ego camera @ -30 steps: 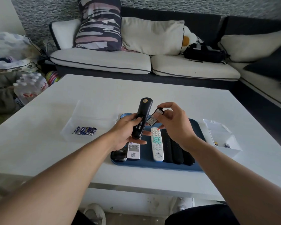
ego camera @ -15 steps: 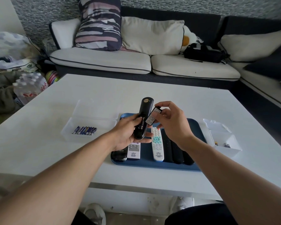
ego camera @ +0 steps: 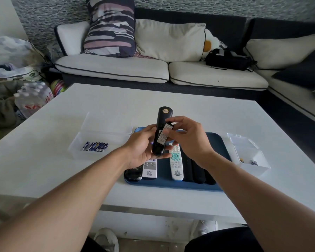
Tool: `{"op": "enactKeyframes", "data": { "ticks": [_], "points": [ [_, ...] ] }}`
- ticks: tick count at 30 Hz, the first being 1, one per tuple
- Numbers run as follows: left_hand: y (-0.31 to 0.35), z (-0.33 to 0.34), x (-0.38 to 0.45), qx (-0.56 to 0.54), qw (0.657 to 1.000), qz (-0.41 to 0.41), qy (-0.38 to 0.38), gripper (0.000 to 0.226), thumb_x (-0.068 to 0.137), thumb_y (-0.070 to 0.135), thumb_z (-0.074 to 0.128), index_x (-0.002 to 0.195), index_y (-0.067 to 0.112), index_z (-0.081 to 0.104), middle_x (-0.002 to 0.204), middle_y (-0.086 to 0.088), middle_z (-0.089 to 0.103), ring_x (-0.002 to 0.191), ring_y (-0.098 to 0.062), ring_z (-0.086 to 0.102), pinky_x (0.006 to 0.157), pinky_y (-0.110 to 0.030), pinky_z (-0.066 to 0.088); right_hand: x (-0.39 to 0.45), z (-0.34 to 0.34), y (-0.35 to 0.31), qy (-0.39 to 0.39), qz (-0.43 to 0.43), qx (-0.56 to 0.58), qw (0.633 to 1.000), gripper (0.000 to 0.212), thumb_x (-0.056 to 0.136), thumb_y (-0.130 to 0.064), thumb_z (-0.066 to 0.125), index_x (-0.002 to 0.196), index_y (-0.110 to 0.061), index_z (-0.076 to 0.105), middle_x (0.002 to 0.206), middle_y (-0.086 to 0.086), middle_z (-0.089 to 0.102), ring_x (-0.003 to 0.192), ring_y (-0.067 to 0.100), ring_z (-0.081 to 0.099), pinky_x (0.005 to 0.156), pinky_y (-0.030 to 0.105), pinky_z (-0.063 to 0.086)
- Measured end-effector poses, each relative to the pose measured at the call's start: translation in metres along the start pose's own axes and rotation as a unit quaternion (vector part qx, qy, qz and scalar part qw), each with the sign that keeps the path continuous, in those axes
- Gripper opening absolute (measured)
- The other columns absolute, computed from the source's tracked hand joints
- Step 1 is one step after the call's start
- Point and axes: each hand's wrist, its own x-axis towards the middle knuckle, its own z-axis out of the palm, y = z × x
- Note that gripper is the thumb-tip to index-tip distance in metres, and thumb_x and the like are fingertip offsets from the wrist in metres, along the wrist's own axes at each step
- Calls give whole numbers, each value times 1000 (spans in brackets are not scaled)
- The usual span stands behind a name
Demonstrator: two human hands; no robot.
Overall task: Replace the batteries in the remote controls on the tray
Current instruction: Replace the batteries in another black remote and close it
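Black remote [ego camera: 162,131] held upright above the blue tray [ego camera: 219,142], back side toward the camera, lower half gripped in the left hand [ego camera: 142,148] with fingers [ego camera: 166,148] curled round its base and thumb on its left edge. Right hand [ego camera: 187,137] pinches the labelled battery cover [ego camera: 164,134] between thumb and forefinger, the cover lying against the remote's back. Two white remotes [ego camera: 176,165] and several black ones lie on the tray beneath the hands. Left of the tray, a clear box [ego camera: 76,150] on the surface [ego camera: 171,99] holds a row of batteries [ego camera: 94,146]; right of the tray, a second clear box [ego camera: 262,167] holds a few more.
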Motion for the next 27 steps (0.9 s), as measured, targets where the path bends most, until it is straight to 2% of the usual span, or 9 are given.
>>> {"op": "enactKeyframes", "data": {
  "ticks": [3,6,8,11,13,17,20,27],
  "points": [
    [1,0,-2,19,1000,-9,-17,38,107,35,39,134,14,57,116,-19,69,103,-38,69,87,-58,56,0,1,2,-10,5,-21,1000,27,84,-12,79,110,-19,72,90,4,74,73,21,74,59,21,53],
    [2,0,-3,55,998,-14,-15,39,107,40,36,131,20,60,123,-17,69,108,-35,70,79,-53,59,2,-1,4,-11,0,-63,998,28,84,-18,81,110,-22,73,85,0,74,74,18,72,59,17,50],
    [2,2,-5,59,998,-17,-13,40,106,42,37,121,20,68,118,-15,70,107,-35,70,75,-50,60,1,-1,5,-20,0,-70,997,26,84,-19,81,108,-25,74,84,-1,74,72,14,70,58,14,47],
    [2,4,-6,44,999,-23,-22,41,105,41,41,105,20,76,114,-17,71,107,-40,69,80,-54,59,2,-3,5,-19,-8,-110,994,27,83,-23,81,108,-32,75,76,-12,69,60,-1,58,60,10,45],
    [1,3,-5,38,999,-22,-26,40,106,41,42,110,18,75,121,-20,69,108,-42,69,83,-56,58,3,-5,5,-8,-9,-140,990,31,81,-29,83,110,-34,75,74,-14,64,57,0,52,60,12,43],
    [-1,1,-3,25,999,-27,-39,42,108,39,37,131,13,60,128,-23,64,109,-44,67,86,-60,57,4,-7,7,4,-12,-157,987,32,77,-31,86,107,-34,74,75,-9,60,57,4,48,58,16,41],
    [-1,1,-4,26,998,-29,-50,42,108,39,36,136,13,55,129,-23,64,110,-45,67,88,-61,56,4,-8,8,19,-10,-166,986,40,72,-32,89,107,-32,69,71,-7,56,57,4,47,57,17,41],
    [0,4,-5,73,996,-5,-48,33,108,37,37,135,31,55,129,-14,67,108,-38,70,81,-54,59,6,-12,7,40,37,-178,983,53,64,-38,93,102,-25,59,68,-4,50,56,7,43,55,23,39]
  ]
}}
